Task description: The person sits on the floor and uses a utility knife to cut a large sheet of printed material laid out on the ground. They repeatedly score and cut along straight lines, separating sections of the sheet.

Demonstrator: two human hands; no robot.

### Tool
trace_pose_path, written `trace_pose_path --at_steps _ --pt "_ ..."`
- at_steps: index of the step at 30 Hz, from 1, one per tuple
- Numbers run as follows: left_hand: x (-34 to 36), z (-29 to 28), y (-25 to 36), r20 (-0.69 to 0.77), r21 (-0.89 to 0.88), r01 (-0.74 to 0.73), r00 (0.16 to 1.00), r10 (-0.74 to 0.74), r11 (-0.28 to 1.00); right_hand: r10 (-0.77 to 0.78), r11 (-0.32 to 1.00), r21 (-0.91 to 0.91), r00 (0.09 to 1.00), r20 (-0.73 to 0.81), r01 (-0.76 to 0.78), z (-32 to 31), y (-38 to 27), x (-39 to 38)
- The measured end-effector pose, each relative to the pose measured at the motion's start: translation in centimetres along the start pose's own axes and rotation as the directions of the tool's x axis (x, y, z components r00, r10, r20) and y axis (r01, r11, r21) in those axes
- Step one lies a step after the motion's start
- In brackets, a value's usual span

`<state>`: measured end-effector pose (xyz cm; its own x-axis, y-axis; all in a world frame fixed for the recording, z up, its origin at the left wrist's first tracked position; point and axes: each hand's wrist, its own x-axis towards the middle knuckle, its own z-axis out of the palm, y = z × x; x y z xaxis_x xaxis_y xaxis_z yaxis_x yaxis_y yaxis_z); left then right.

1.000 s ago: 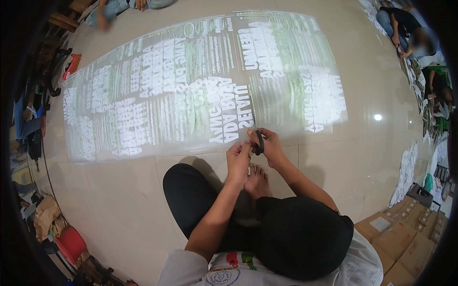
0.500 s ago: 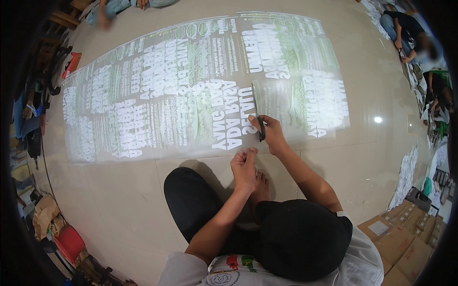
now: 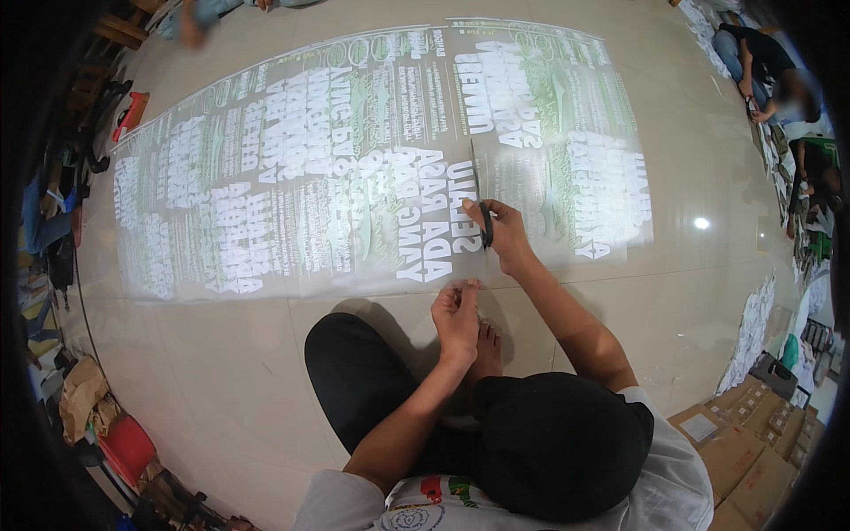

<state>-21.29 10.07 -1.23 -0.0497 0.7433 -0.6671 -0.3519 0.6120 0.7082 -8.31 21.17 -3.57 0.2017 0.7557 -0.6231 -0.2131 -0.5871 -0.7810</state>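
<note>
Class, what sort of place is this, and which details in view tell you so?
Probably a small printing workroom: a large translucent sheet with mirrored lettering lies on the tiled floor, the right hand holds scissors at it, and cardboard boxes sit at the right.

A glossy floor of large beige ceramic tiles with thin straight joints spreads across the room; a small, round white light reflection gleams on the floor's right part. Dark brown wooden furniture stands at the floor's far left corner, flat-topped brown cardboard boxes at its near right.
</note>
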Motion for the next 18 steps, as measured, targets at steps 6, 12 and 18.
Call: trace_pose_path --at_steps 6,12,18 --pt "0.0 0.1 -0.3 -0.014 0.008 -0.028 1.0 0.028 1.0 -0.02 0.999 -0.027 1.0 -0.017 0.019 0.3 -1.4 1.6" --pt "0.0 0.1 -0.2 -0.026 0.003 -0.05 0.998 0.05 0.999 0.005 0.999 -0.038 1.0 0.014 -0.004 0.4 -2.9 3.1" --pt "-0.1 0.4 -0.4 -0.013 0.017 -0.074 0.997 0.074 0.997 -0.016 0.999 -0.037 1.0 0.01 0.016 0.0 -2.8 5.5"
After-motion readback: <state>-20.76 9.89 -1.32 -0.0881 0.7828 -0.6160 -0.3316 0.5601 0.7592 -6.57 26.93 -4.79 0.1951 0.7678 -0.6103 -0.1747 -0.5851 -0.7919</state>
